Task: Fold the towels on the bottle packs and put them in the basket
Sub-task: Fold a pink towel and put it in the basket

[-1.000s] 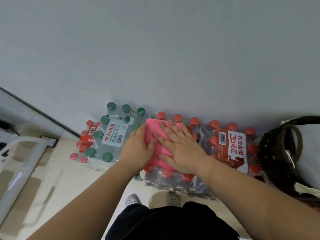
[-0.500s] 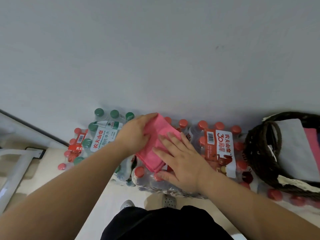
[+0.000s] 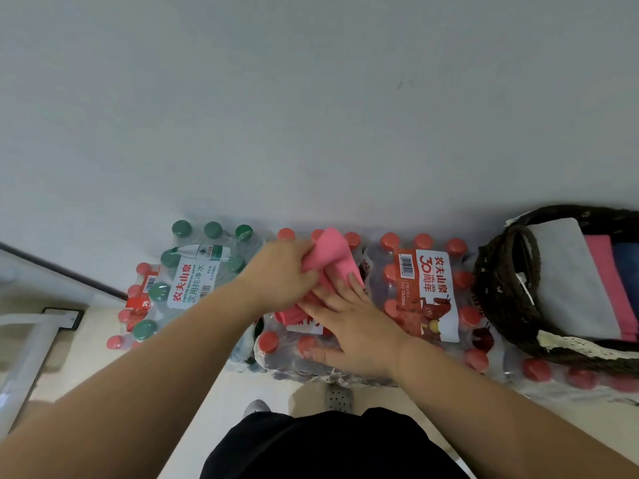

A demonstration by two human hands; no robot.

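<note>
Pink towel (image 3: pixel 333 257) on the middle red-cap bottle pack (image 3: pixel 294 344): partly folded, far corner lifted off the caps, near part flat. Right red-cap pack (image 3: pixel 428 292) and left green-cap pack (image 3: pixel 193 271) bare on top. Dark woven basket (image 3: pixel 498 288) at the row's right end holds folded grey towel (image 3: pixel 567 271), pink one (image 3: pixel 608 278) and blue one (image 3: pixel 627 267).

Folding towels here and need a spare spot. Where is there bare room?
Free: the red-capped pack between the right hand and the basket, and the green-capped pack beside the left hand. Crowded: the middle pack, under both hands and the pink towel.
</note>
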